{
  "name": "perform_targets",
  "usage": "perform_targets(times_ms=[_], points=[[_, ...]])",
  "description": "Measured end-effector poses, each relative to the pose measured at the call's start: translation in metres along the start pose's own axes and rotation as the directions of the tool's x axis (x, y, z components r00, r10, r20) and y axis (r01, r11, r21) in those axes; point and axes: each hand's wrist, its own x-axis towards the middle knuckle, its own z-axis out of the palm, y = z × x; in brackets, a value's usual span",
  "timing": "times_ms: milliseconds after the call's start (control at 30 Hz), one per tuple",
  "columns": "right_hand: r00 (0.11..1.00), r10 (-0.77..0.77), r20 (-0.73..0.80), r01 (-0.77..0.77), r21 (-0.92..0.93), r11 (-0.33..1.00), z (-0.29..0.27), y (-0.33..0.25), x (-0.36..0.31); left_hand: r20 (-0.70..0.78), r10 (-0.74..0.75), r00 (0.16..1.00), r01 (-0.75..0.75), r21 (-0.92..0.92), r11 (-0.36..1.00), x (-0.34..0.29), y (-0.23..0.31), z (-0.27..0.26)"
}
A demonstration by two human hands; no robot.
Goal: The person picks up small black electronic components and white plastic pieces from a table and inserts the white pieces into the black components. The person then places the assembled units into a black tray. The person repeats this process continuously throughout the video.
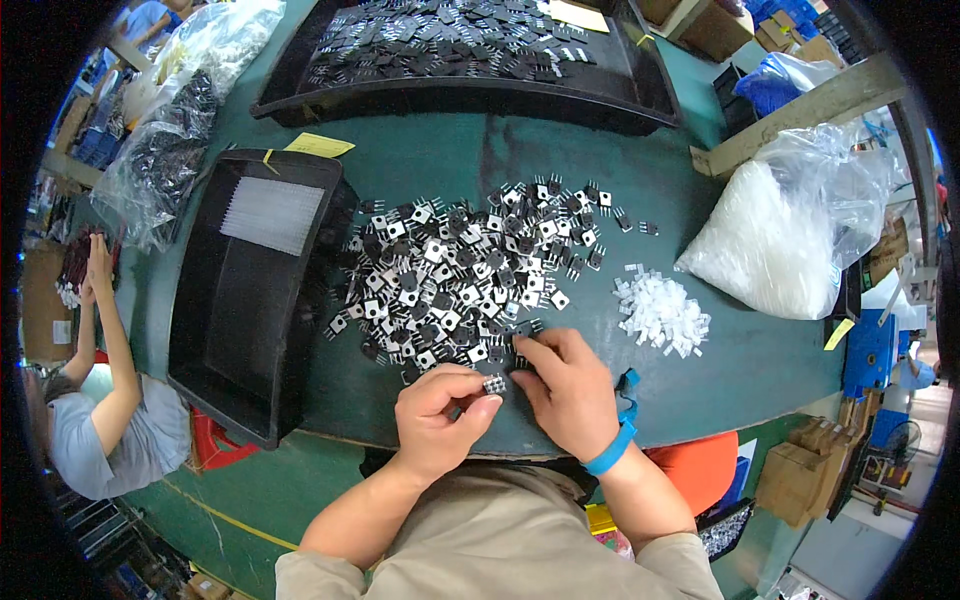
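My left hand (440, 415) is closed in a pinch near the table's front edge, holding a small stack of transistors (494, 384) whose ends show beyond the thumb. Close beside it, my right hand (572, 395) reaches to the near edge of a loose pile of transistors (440, 270). Its index fingertip touches a black transistor (522, 331), with the thumb apart from the index finger; the other fingers are partly hidden. The piled parts have black bodies, silvery backs with a hole, and thin metal legs. A blue strap (612, 450) circles my right wrist.
Small white pieces (662, 312) lie right of the pile, before a clear bag of white material (770, 235). A black tray (235, 340) at left holds translucent strips (272, 214). A larger black tray (460, 100) of dark parts stands behind. Another person (115, 420) works at far left.
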Motion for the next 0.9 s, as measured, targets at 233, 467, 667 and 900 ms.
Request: perform_targets(times_ms=[233,467,667,900], points=[[0.997,-0.073,0.030,0.076,-0.112,0.991,-0.001,0.007,-0.004,0.001,-0.012,1.000,0.012,-0.057,0.998,0.000,-0.003,0.001],[1.000,0.020,-0.012,-0.016,0.226,0.974,-0.018,0.007,-0.009,-0.024,-0.071,0.997,0.072,0.052,0.996,0.006,0.005,0.013],[0.985,0.093,-0.149,-0.028,0.389,0.921,-0.005,0.001,-0.021,0.081,-0.140,0.987,0.139,0.025,0.990,0.009,0.013,0.024],[0.977,0.188,-0.103,-0.085,0.622,0.779,-0.003,-0.002,-0.030,0.020,-0.085,0.996,0.084,0.026,0.996,0.011,0.015,0.032]])
